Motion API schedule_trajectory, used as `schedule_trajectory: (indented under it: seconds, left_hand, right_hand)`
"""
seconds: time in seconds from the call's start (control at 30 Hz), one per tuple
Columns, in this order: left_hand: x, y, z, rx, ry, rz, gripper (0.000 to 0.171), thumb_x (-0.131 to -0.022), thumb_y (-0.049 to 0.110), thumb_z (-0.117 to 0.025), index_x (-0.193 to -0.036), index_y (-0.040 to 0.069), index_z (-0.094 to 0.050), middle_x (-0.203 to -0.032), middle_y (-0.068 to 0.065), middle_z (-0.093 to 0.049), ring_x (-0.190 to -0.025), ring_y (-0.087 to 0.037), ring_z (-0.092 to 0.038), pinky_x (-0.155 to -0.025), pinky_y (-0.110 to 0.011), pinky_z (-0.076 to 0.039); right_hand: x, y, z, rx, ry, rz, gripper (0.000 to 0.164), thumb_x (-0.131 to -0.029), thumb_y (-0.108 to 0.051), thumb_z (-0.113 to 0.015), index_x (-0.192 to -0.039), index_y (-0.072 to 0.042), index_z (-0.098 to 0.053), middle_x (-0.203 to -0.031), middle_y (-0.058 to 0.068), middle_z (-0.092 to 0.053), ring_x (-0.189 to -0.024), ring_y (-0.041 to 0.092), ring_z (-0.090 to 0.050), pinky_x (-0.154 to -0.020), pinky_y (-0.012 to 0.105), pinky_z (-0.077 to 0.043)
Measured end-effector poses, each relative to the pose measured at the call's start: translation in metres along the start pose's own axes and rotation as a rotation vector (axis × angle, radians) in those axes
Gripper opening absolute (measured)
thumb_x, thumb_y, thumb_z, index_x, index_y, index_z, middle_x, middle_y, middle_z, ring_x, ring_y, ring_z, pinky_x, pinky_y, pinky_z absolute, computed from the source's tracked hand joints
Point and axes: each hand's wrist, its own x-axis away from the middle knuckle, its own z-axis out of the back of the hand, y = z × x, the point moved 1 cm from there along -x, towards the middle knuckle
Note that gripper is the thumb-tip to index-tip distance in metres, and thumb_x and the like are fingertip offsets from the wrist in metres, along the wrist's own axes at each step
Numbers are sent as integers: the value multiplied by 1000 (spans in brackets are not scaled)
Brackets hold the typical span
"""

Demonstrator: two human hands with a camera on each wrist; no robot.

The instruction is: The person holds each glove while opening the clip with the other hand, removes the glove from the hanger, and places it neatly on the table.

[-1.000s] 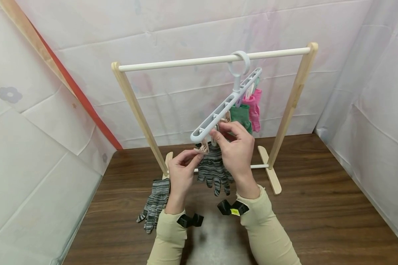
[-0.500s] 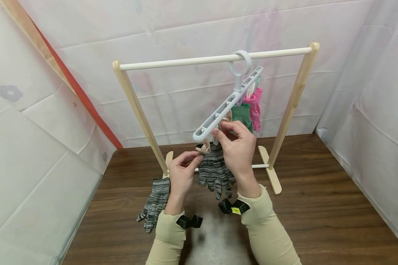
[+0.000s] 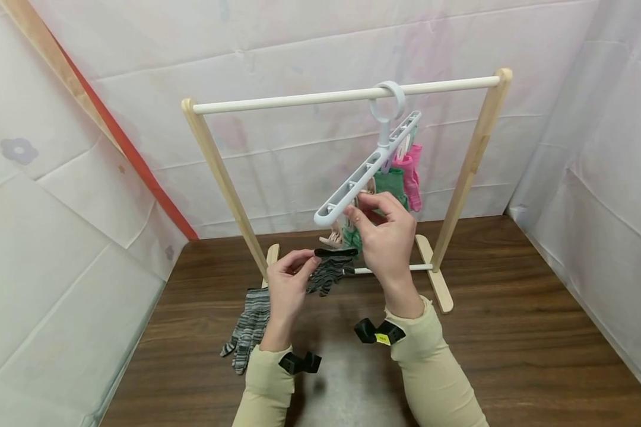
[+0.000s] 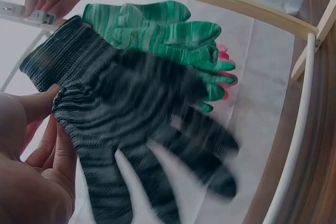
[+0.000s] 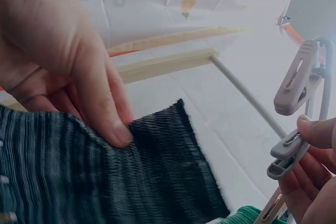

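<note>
My left hand (image 3: pixel 290 284) pinches a black-and-grey striped knit glove (image 4: pixel 136 93) near its cuff. The glove is away from the hanger's clips, its cuff mouth facing up and its fingers dangling. Up at the pale grey hanger (image 3: pixel 376 157), my right hand (image 3: pixel 390 243) pinches a whitish clip (image 5: pixel 287 150) between thumb and fingers. Another whitish clip (image 5: pixel 298 80) hangs beside it, with nothing in it. A beige clip (image 3: pixel 331 239) dangles at the hanger's near end. Behind the striped glove, green striped gloves (image 4: pixel 157 32) hang from the hanger.
A wooden rack with a white rod (image 3: pixel 283 102) carries the hanger by its ring. Pink gloves (image 3: pixel 412 178) hang toward its far end. A second striped glove (image 3: pixel 252 323) lies on the brown table (image 3: pixel 513 332) by the rack's left foot (image 3: pixel 272 255). Pale sheets surround the table.
The striped glove, earlier hanging right under the clips, has come away from them and moved down and left with my left hand. My right hand stays at the hanger's clip.
</note>
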Motion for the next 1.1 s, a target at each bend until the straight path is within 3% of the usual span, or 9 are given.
schedule_trajectory:
  seconds: [0.33, 0.6, 0.83, 1.1]
  left_hand:
    - [4, 0, 11, -70, 44, 42, 11, -81, 2, -71, -90, -3, -70, -83, -18, -68, -67, -8, -59, -51, -19, -42]
    - [10, -3, 18, -43, 50, 129, 13, -81, 2, -71, -91, -6, -68, -81, -11, -67, -65, -8, -57, -56, -19, -45]
    - [16, -31, 31, 26, 63, 203, 18, -80, 13, -75, -91, 0, -70, -83, -6, -68, -70, -12, -63, -61, -22, -50]
    - [25, -39, 44, -27, 58, 227, 18, -79, 15, -76, -91, 3, -70, -82, -8, -68, -67, -13, -62, -58, -25, -51]
  right_hand:
    - [1, -1, 1, -10, -6, -18, 23, -74, 2, -75, -93, 12, -67, -88, 20, -63, -80, 24, -63, -76, 37, -54]
    - [2, 14, 3, -50, -13, -27, 29, -72, -4, -78, -98, 6, -70, -90, 13, -64, -80, 21, -64, -75, 33, -54]
    - [5, 26, 6, -74, -10, -33, 33, -71, -12, -80, -101, -1, -71, -94, 9, -65, -83, 19, -64, -76, 31, -54]
    - [8, 26, 7, -90, -21, -43, 36, -71, -14, -80, -103, -1, -71, -93, 9, -65, -81, 20, -65, -73, 32, -54]
